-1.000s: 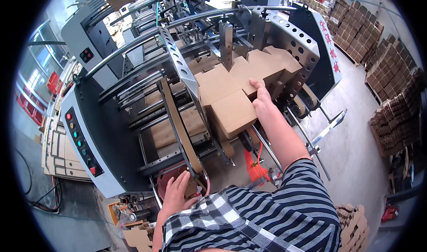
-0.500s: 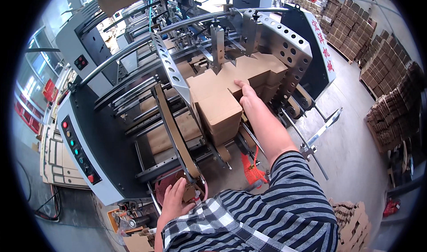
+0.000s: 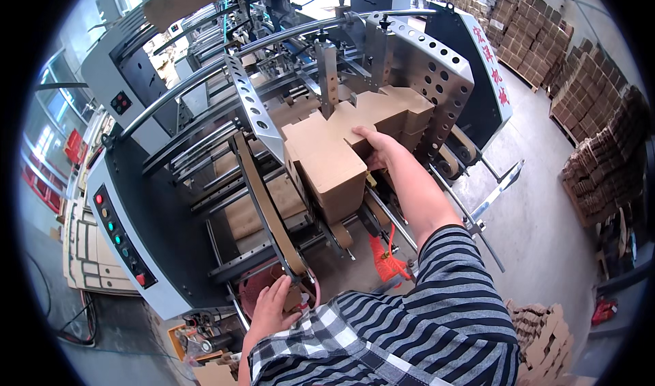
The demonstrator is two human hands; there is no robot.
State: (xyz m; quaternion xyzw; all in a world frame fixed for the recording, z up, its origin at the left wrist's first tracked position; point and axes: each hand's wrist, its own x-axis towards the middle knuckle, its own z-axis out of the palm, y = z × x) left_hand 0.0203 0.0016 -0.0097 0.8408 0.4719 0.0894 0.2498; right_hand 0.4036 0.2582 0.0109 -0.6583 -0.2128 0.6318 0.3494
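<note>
Cardboard blanks (image 3: 327, 157): brown, flat, stacked | right hand (image 3: 382, 151) touching

cardboard blanks (image 3: 327, 154) in machine feeder (image 3: 409, 65), control panel (image 3: 119, 239) left, stacked pallets (image 3: 593, 147) right

A short-sleeved shirt (image 3: 409, 331) is worn, striped black and grey at lower right, checked black and white at lower centre; forearms are left bare.
</note>
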